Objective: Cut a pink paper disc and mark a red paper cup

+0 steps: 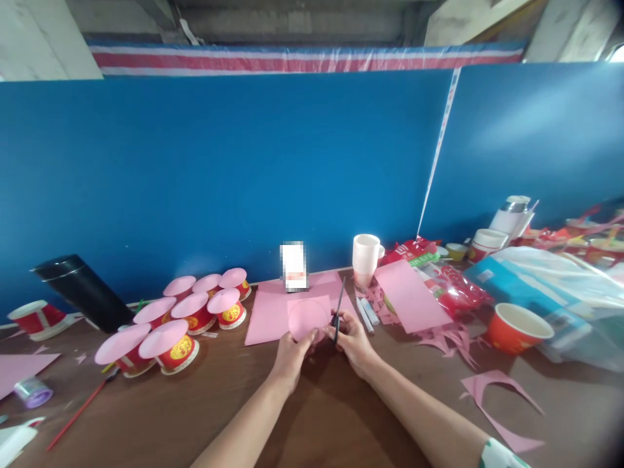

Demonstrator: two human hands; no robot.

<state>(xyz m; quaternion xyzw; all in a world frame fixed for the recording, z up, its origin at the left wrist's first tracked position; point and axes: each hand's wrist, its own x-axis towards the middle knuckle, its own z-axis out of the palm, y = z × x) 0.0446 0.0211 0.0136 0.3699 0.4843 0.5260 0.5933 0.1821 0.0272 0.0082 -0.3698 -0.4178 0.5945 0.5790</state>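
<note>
My left hand (291,351) pinches the lower edge of a pink paper piece (308,316) with a rounded cut, held up over the brown table (312,416). My right hand (351,338) is closed on black scissors (337,307), whose blades point up and away beside the paper's right edge. Both hands are close together at the table's middle. Under and behind the held piece lies a flat pink sheet (266,318).
Several upturned red cups with pink paper discs (185,315) stand at left, near a black cylinder (80,289). A stack of white cups (365,259), another pink sheet (412,296), a red bowl (517,327), bags and pink scraps (497,403) lie at right. A blue wall backs the table.
</note>
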